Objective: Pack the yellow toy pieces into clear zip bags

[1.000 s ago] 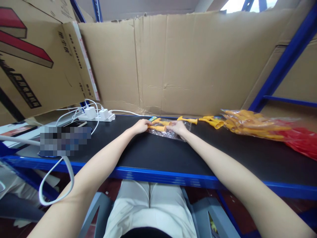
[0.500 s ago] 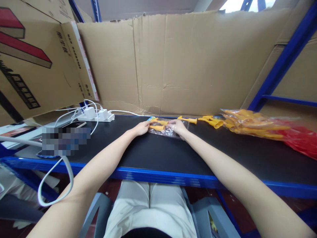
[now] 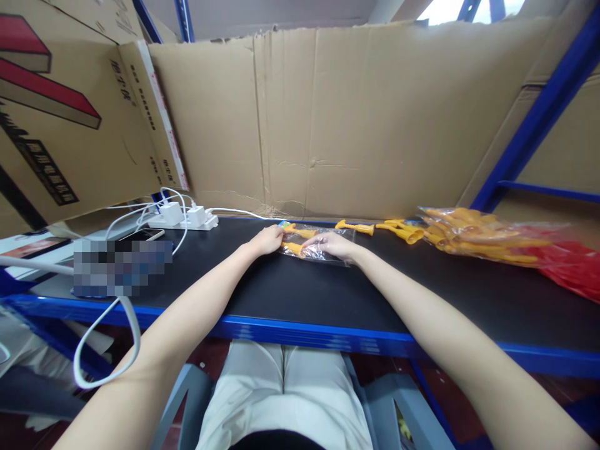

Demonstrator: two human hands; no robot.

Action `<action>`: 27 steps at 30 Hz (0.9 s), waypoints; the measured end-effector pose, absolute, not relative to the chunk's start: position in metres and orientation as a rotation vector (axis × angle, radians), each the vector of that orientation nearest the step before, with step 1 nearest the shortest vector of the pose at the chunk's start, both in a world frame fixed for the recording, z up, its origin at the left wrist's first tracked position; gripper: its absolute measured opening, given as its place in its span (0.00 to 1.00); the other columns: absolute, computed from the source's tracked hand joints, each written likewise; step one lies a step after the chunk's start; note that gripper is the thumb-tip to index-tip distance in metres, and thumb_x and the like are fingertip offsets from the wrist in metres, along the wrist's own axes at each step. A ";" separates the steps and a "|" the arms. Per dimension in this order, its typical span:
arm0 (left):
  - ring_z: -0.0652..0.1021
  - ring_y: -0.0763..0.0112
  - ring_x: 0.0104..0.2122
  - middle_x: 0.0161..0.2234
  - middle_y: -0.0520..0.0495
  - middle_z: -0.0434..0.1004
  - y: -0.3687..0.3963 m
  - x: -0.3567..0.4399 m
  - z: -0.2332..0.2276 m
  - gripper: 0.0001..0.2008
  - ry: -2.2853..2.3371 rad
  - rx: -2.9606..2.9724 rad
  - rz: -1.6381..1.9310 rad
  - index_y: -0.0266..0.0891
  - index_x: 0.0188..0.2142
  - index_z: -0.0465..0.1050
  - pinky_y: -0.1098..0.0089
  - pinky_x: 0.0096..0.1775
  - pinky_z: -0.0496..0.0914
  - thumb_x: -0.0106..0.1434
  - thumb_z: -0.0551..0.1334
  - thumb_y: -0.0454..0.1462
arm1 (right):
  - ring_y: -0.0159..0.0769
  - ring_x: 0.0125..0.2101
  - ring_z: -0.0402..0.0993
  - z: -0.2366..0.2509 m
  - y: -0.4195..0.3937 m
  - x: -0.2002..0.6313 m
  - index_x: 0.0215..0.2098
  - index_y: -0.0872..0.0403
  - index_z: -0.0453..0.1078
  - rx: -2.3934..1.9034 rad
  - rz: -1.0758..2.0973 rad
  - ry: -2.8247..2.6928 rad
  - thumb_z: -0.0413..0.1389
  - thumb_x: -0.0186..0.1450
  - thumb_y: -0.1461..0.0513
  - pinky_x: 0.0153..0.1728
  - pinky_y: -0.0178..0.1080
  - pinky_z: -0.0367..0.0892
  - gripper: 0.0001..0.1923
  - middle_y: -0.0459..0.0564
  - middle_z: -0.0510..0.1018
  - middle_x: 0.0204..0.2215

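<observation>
Nearest the camera, the person's pale trousers are showing at 6 o'clock, behind the blue front rail of the black worktop (image 3: pixel 290 294). Both forearms are stretching forward over it towards 12 o'clock. The left hand (image 3: pixel 268 240) is lying curled at the left end of a clear plastic bag holding yellow plastic toy pieces (image 3: pixel 313 245), its fingertips pinching that end. The right hand (image 3: pixel 330 245) is lying flat on top of the same bag, fingers spread and pressing it down onto the worktop, so the bag is sitting between and under the two hands, with its left end poking out between them.

At 9 o'clock a white cable (image 3: pixel 105 340) is looping off the worktop edge, and beyond it a white power strip with plugged chargers (image 3: pixel 184 217) is resting. At 2 o'clock loose yellow plastic toy pieces (image 3: pixel 398 229) are lying just behind the bag, next to a heap of yellow toys in a clear and red bag (image 3: pixel 497 244). Farthest off, a brown cardboard sheet (image 3: pixel 356 119) is standing as a backdrop.
</observation>
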State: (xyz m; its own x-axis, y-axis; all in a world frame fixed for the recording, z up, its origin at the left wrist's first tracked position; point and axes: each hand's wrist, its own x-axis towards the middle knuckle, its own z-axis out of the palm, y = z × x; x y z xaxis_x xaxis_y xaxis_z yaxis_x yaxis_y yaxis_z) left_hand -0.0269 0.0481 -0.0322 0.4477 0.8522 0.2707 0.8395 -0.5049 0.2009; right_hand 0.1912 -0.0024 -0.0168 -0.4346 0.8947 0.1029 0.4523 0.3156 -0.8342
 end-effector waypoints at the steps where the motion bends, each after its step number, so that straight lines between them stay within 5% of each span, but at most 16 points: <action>1: 0.71 0.64 0.46 0.45 0.42 0.72 0.048 -0.026 -0.032 0.19 1.552 2.657 0.530 0.36 0.43 0.72 0.69 0.49 0.62 0.61 0.45 0.37 | 0.32 0.38 0.71 -0.017 -0.002 0.191 0.37 0.56 0.75 -1.187 1.013 -2.023 0.55 0.54 0.65 0.44 0.35 0.63 0.12 0.50 0.77 0.37; 10: 0.73 0.63 0.41 0.39 0.41 0.74 0.036 -0.023 -0.026 0.17 1.662 2.638 0.600 0.36 0.35 0.73 0.69 0.45 0.65 0.62 0.46 0.37 | 0.34 0.40 0.71 -0.017 -0.004 0.189 0.36 0.55 0.75 -1.110 0.999 -2.130 0.57 0.52 0.63 0.46 0.37 0.61 0.13 0.48 0.77 0.38; 17: 0.67 0.66 0.51 0.51 0.41 0.66 0.033 -0.017 -0.029 0.19 1.506 2.651 0.692 0.35 0.48 0.67 0.68 0.53 0.59 0.64 0.44 0.38 | 0.37 0.41 0.72 -0.018 -0.006 0.183 0.36 0.54 0.76 -1.059 0.933 -2.217 0.58 0.52 0.62 0.46 0.39 0.62 0.13 0.48 0.78 0.38; 27: 0.47 0.69 0.61 0.62 0.40 0.43 0.029 -0.011 -0.025 0.29 1.466 2.464 0.305 0.28 0.60 0.50 0.69 0.59 0.42 0.65 0.37 0.44 | 0.37 0.40 0.72 -0.018 -0.008 0.180 0.37 0.55 0.76 -1.040 0.903 -2.261 0.57 0.53 0.60 0.44 0.37 0.63 0.14 0.50 0.78 0.38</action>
State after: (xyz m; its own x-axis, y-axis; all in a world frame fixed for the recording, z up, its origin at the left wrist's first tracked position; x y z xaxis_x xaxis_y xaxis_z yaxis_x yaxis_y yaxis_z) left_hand -0.0115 0.0287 -0.0254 0.4692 0.8818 0.0477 0.8278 -0.4580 0.3241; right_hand 0.1798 -0.0079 -0.0179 -0.5904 0.7925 0.1527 0.4692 0.4910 -0.7340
